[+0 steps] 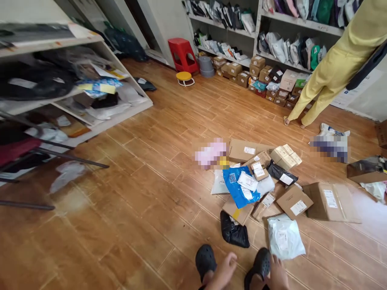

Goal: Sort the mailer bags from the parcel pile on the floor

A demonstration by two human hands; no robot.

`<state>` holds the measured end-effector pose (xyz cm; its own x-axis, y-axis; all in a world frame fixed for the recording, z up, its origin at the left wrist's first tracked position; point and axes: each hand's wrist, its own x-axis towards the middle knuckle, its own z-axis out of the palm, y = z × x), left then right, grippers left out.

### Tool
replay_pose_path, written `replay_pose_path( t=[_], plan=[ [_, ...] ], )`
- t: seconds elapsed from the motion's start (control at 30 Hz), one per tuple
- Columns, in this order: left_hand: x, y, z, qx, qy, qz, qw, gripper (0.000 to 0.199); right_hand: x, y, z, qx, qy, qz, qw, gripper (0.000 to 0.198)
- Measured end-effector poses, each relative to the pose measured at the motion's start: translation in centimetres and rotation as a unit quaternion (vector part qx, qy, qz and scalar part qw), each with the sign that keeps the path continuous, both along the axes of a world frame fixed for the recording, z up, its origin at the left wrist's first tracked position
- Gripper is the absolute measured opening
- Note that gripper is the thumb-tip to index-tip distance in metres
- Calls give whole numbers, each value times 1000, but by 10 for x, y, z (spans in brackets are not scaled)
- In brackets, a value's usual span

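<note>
Both hands, left (225, 268) and right (276, 274), hang loosely open and empty, white mailer bag (284, 237) just beyond the right.

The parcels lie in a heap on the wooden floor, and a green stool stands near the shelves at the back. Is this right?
Not quite. The stool is red, not green, as the head view shows. The rest holds: the parcels lie in a heap on the wooden floor, and the stool stands near the shelves at the back.
</note>
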<state>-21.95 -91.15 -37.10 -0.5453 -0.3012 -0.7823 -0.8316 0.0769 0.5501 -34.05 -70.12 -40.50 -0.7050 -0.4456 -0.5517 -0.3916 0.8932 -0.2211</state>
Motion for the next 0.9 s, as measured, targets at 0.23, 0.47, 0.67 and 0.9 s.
replay_pose_path(
  t=[0.23, 0.47, 0.67, 0.9],
  plan=[
    [-54, -141, -159, -74, 82, 129, 986, 35, -90, -160, -157, 12, 114, 115, 987, 73],
    [-120, -186, -248, -29, 195, 125, 972, 60, -143, -204, -253, -96, 125, 296, 942, 38],
    [-134, -211, -227, -83, 254, 51, 962, 14, -84, -224, -257, -184, 117, 385, 897, 29],
    [0, -309, -236, 8, 238, 79, 968, 46, -98, -222, -227, -417, 84, 327, 844, 46]
  ],
)
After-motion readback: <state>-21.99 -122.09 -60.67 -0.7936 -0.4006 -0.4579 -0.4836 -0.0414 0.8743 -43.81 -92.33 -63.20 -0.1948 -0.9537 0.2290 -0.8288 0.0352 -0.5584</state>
